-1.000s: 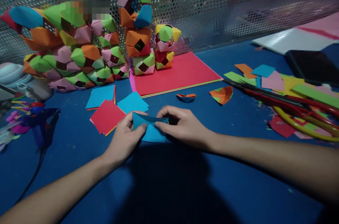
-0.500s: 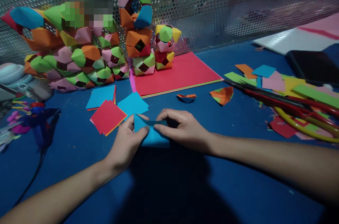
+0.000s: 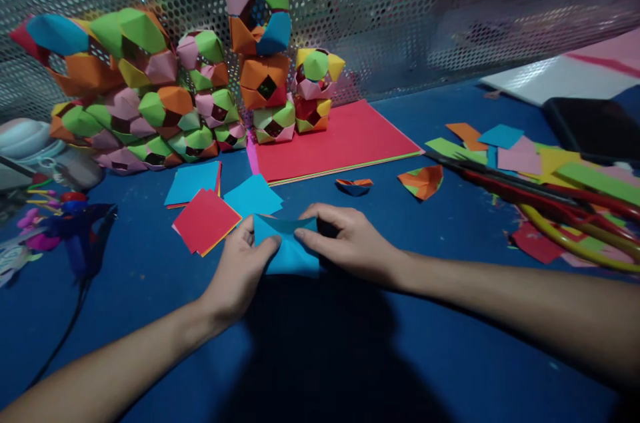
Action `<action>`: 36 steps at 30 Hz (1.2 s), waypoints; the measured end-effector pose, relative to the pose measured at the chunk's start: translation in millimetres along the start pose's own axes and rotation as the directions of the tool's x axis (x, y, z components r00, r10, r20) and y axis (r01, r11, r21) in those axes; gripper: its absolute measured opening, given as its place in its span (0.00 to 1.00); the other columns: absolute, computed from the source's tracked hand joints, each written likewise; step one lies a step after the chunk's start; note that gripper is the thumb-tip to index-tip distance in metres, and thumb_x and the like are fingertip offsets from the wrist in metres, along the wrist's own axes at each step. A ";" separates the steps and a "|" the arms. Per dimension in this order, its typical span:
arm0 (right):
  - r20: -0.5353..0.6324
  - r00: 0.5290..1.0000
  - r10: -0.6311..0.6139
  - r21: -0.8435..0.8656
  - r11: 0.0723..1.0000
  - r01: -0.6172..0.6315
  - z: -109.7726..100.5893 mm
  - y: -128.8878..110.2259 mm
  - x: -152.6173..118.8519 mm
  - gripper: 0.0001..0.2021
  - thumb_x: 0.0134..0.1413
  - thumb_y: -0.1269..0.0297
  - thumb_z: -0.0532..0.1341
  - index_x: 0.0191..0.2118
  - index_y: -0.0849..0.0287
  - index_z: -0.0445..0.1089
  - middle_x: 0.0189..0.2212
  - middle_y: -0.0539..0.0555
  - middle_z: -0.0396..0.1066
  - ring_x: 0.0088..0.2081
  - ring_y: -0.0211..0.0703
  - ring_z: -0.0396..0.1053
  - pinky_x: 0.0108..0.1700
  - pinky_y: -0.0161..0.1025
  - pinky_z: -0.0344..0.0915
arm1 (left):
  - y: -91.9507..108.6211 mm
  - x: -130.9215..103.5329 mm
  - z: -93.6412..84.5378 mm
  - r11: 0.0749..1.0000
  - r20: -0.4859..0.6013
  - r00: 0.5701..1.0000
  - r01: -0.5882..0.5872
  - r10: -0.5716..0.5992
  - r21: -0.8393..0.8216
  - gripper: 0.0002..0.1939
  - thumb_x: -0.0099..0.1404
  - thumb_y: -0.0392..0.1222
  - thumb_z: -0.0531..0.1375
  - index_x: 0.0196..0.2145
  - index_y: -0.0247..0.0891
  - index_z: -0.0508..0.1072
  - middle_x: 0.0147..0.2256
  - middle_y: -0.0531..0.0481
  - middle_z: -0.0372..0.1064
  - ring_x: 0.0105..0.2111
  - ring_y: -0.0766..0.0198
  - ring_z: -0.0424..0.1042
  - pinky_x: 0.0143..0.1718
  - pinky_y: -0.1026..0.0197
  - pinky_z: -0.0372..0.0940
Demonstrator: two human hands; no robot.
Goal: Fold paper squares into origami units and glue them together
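A blue square of paper [image 3: 290, 256] is held between both hands just above the table, its far edge curling up toward me. My left hand [image 3: 245, 260] pinches its left side, thumb on top and fingers behind. On the right side, my right hand [image 3: 350, 236] grips it the same way, with the thumb near the middle of the sheet. Just beyond my left hand lie a stack of red squares [image 3: 207, 220] and some blue paper squares [image 3: 253, 195]. Two small folded paper pieces, one dark blue and orange [image 3: 354, 187] and one orange and green [image 3: 423, 182], rest beyond my right hand.
Stacked folded-paper modules [image 3: 165, 106] stand against a perforated metal screen. Large red sheets [image 3: 340, 143] lie in front. Scissors with yellow and red handles [image 3: 545, 230] and paper scraps [image 3: 520, 160] are at right, near a black phone-like object [image 3: 585, 126]. A blue glue gun [image 3: 77, 236] stands left.
The far edge of the blue paper has opened up, showing more of its inner face. My hands stay nearly in place, and the view has shifted slightly.
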State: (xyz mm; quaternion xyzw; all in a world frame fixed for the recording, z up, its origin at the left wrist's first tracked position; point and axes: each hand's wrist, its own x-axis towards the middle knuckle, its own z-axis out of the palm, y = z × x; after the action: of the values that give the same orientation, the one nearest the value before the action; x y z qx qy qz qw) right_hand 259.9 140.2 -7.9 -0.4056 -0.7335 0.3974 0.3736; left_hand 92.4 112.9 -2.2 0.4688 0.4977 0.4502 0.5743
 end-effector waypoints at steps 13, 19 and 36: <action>0.002 0.999 0.052 0.056 0.997 -0.052 0.1 2.4 1.3 0.03 0.49 0.67 0.58 0.29 0.59 0.62 0.22 0.46 0.58 0.25 0.33 0.57 0.28 0.32 0.57 | 1.9 5.6 -2.5 0.975 -0.045 0.999 0.015 -0.026 -0.220 0.05 0.57 0.35 0.59 0.33 0.37 0.65 0.29 0.54 0.66 0.30 0.66 0.67 0.33 0.64 0.62; -0.032 0.998 0.052 0.119 0.992 -0.048 -6.5 4.5 5.0 0.11 0.50 0.72 0.52 0.38 0.60 0.69 0.31 0.50 0.70 0.32 0.37 0.66 0.35 0.34 0.63 | 3.5 4.7 -6.0 0.967 -0.037 0.999 0.028 -0.039 -0.251 0.09 0.57 0.37 0.60 0.36 0.39 0.66 0.27 0.57 0.62 0.25 0.73 0.62 0.28 0.69 0.59; -0.077 0.997 -0.012 -0.051 0.999 0.008 -3.3 4.4 1.3 0.15 0.48 0.68 0.58 0.44 0.59 0.67 0.37 0.52 0.71 0.25 0.33 0.63 0.28 0.32 0.62 | -1.5 4.3 -4.8 0.995 0.006 1.000 -0.025 0.024 0.095 0.11 0.55 0.38 0.61 0.37 0.37 0.68 0.34 0.51 0.70 0.35 0.63 0.69 0.35 0.63 0.64</action>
State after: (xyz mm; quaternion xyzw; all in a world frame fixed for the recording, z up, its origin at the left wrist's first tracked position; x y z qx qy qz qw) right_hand 263.6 143.8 -10.2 -0.4260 -0.7304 0.3610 0.3933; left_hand 88.2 117.3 -4.6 0.5028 0.5112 0.4320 0.5470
